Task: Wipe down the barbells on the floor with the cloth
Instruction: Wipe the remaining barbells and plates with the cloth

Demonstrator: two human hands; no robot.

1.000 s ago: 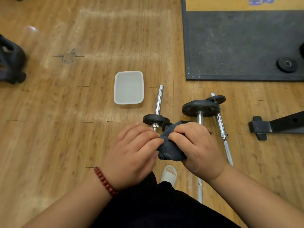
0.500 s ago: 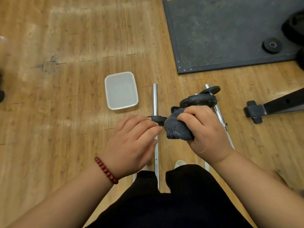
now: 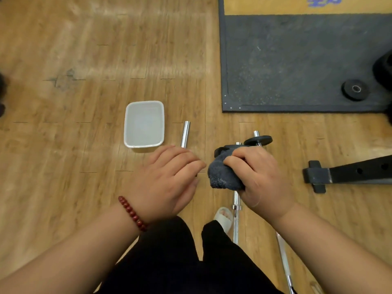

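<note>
the floor is worn light-brown wood planks (image 3: 84,145). a dark speckled rubber mat (image 3: 297,60) lies up beyond the right hand, with a small black disc weight (image 3: 356,89) sitting on it. off to the right of the right hand, a black metal stand foot (image 3: 339,172) rests on the wood. just ahead of the left hand sits a white rectangular plastic tub (image 3: 144,124).

the left hand (image 3: 169,181), with a red bead bracelet (image 3: 132,213) on the wrist, is palm down. its fingers are loose and mostly straight, holding nothing i can see. it covers the near part of a short chrome bar (image 3: 185,134), whose end pokes out past the fingertips. can't tell if it actually touches the bar.

the right hand (image 3: 254,177) is knuckles up and curled tight round a bunched dark grey fluffy cloth (image 3: 220,175), which sticks out toward the left hand. hand and cloth sit right over a chrome barbell with a black plate (image 3: 235,198). the plate peeks out just past the fingers and the shaft runs back from under the palm. a thinner chrome barbell with a small black plate (image 3: 257,140) lies just right of that. nearer the body are black trousers (image 3: 169,262) and a white slide sandal (image 3: 222,217).
</note>
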